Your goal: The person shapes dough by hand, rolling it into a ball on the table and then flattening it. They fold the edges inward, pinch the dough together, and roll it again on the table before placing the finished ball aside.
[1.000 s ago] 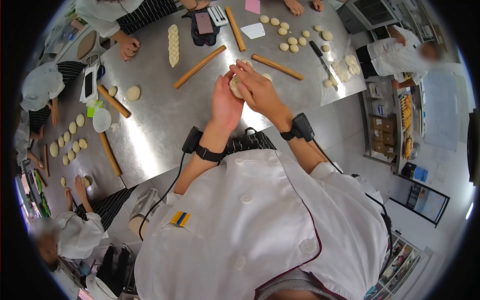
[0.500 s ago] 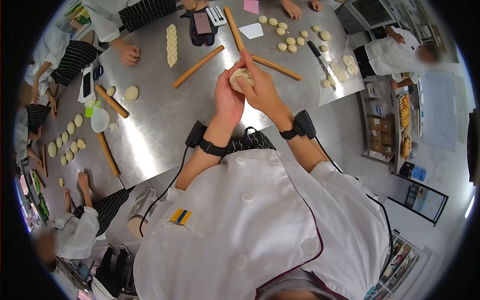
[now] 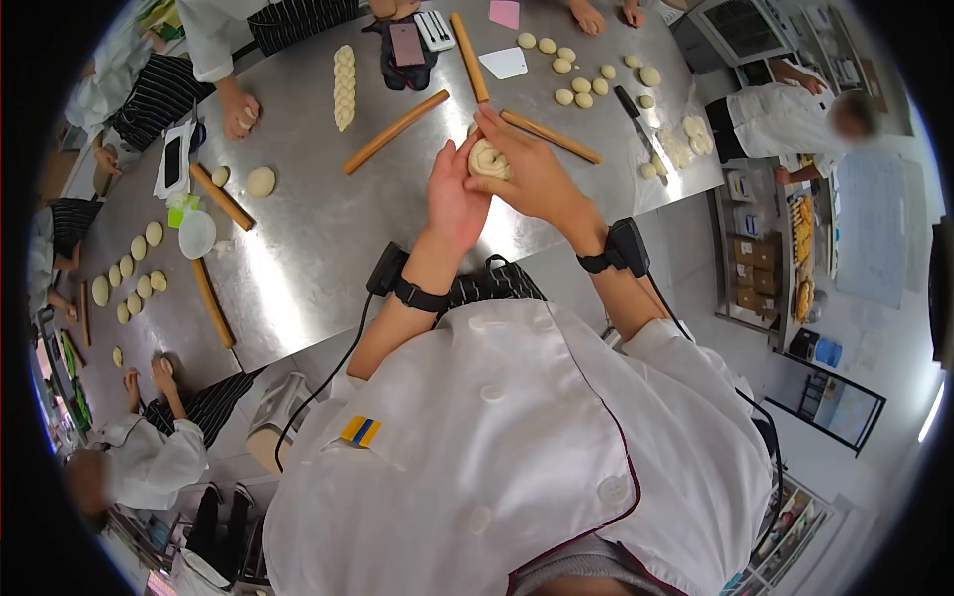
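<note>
A pale piece of dough (image 3: 489, 162) with a coiled, folded surface sits between my two hands above the steel table. My left hand (image 3: 458, 204) supports it from the left side, its palm turned toward the dough. Curled over the far and right sides is my right hand (image 3: 540, 179), with the thumb pressed along the near edge. Part of the dough and some fingertips are hidden. Just beyond my hands lie three wooden rolling pins, one upright in view (image 3: 469, 58), one slanting left (image 3: 396, 131) and one slanting right (image 3: 550, 136).
A braided dough strip (image 3: 344, 89) lies at the back left. Several dough balls (image 3: 582, 85) sit at the right beside a knife (image 3: 641, 119) and a white scraper (image 3: 504, 64). More dough pieces (image 3: 127, 266) are at the left. Other people's hands (image 3: 238, 107) rest around the steel table (image 3: 328, 238).
My right hand has shifted right and opened wider around the dough, showing more of its coiled face. The dough has turned slightly. A co-worker's hand at the left has moved a little.
</note>
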Tool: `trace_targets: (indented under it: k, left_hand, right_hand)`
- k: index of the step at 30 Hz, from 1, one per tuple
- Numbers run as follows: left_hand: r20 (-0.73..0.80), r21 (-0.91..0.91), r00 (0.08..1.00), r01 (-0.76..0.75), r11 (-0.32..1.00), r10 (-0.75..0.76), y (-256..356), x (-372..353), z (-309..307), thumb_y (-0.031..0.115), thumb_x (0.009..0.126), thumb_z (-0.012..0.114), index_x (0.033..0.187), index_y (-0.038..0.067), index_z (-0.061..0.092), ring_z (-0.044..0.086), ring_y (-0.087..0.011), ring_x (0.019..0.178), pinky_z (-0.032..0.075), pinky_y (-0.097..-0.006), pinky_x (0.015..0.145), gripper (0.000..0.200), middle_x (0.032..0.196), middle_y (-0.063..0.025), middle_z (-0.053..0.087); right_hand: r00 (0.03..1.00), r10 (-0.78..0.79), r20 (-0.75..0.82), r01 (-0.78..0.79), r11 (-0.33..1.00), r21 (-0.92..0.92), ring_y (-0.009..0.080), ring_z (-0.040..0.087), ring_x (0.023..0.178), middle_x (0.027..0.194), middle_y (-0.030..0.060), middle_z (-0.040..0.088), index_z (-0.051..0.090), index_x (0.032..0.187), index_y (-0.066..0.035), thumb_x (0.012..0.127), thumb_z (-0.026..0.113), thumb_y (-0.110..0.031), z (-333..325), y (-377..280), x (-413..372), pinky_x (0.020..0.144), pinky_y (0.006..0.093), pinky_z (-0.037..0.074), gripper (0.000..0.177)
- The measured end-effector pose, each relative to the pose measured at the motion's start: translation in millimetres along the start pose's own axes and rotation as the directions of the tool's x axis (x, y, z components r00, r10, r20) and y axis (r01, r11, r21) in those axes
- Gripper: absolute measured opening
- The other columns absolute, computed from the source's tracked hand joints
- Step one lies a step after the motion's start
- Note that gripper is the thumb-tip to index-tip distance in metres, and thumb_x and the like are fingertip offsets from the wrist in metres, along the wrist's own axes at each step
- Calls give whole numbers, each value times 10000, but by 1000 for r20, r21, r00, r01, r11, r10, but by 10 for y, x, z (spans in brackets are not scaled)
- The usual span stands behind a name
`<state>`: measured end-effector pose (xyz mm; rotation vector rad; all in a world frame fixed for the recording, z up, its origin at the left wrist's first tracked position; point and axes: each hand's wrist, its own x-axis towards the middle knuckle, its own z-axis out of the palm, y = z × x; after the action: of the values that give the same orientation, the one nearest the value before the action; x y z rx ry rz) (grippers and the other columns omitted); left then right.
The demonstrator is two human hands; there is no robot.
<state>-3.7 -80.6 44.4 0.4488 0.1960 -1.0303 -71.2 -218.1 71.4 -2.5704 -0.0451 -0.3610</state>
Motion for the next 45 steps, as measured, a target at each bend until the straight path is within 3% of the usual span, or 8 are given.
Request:
trace_targets:
  k: [9, 13, 18, 25, 30, 36, 39, 45]
  left_hand:
    - [-92, -102, 995, 21, 995, -30, -58, 116, -180, 291, 1173, 385, 1459, 116, 535, 557, -181, 1362, 466, -361, 1154, 367, 1434, -45, 594]
    - [-4, 48, 999, 44, 998, -44, -186, 53, -190, 272, 1171, 388, 1484, 98, 517, 570, -188, 1360, 490, -356, 1137, 381, 1460, -66, 597]
    - [95, 168, 995, -51, 984, 35, -107, 106, -258, 242, 1155, 354, 1555, 92, 460, 536, -208, 1408, 467, -388, 1170, 440, 1502, -95, 577]
    - [-13, -337, 996, 84, 938, -94, -85, 39, -294, 301, 1137, 334, 1516, 99, 493, 530, -287, 1440, 418, -480, 1224, 459, 1522, -120, 564]
    - [220, -339, 956, 262, 904, -194, 109, 43, -132, 353, 1109, 435, 1534, 78, 507, 595, -293, 1349, 478, -450, 1166, 511, 1456, -125, 611]
    - [452, -387, 886, 297, 873, -101, 72, 161, -378, 324, 1097, 458, 1493, 38, 540, 600, -273, 1356, 460, -420, 1185, 495, 1479, -137, 620]
    - [226, -364, 971, 153, 919, -73, 40, 88, -141, 289, 1100, 402, 1544, 21, 509, 516, -332, 1464, 433, -450, 1218, 530, 1521, -143, 592]
    - [241, -391, 967, 173, 904, -81, -11, 228, -287, 303, 1149, 384, 1461, 42, 552, 577, -327, 1404, 485, -449, 1188, 441, 1479, -112, 621]
  right_hand:
    - [988, 63, 138, -111, 922, 371, 451, 668, 1265, 1442, 231, 664, 357, 1652, -42, 1046, 585, -119, 26, -45, 14, 1122, 472, 522, 652]
    - [987, -158, 10, 157, 987, 29, 433, 664, 1284, 1464, 225, 649, 349, 1664, -78, 1040, 584, -97, 58, -36, 56, 1130, 460, 517, 667]
    - [957, 88, 275, -167, 945, 281, 397, 666, 1301, 1560, 208, 577, 400, 1646, -79, 1024, 565, -50, -4, -23, 140, 1104, 449, 529, 644]
    - [984, 33, 177, -124, 835, 536, 345, 674, 1321, 1483, 183, 647, 428, 1636, -82, 966, 512, 28, -127, -265, 239, 1097, 411, 528, 684]
    - [988, -77, 136, 59, 989, 132, 431, 303, 1609, 1563, 223, 546, 383, 1660, -58, 1000, 638, -367, -77, -197, 297, 1179, 509, 410, 772]
    - [972, 158, -176, -86, 928, 363, 546, 280, 1567, 1588, 282, 487, 384, 1622, 1, 826, 840, -435, 198, -355, 35, 1293, 679, 52, 1016]
    - [999, 43, -28, -39, 991, 129, 461, 236, 1618, 1635, 252, 461, 398, 1634, -33, 779, 839, -668, 176, -316, 122, 1291, 624, 224, 1153]
    - [996, -79, -43, 86, 978, 191, 399, 558, 1429, 1457, 171, 664, 413, 1622, -51, 1004, 674, -199, 185, -138, 159, 1238, 521, 379, 687]
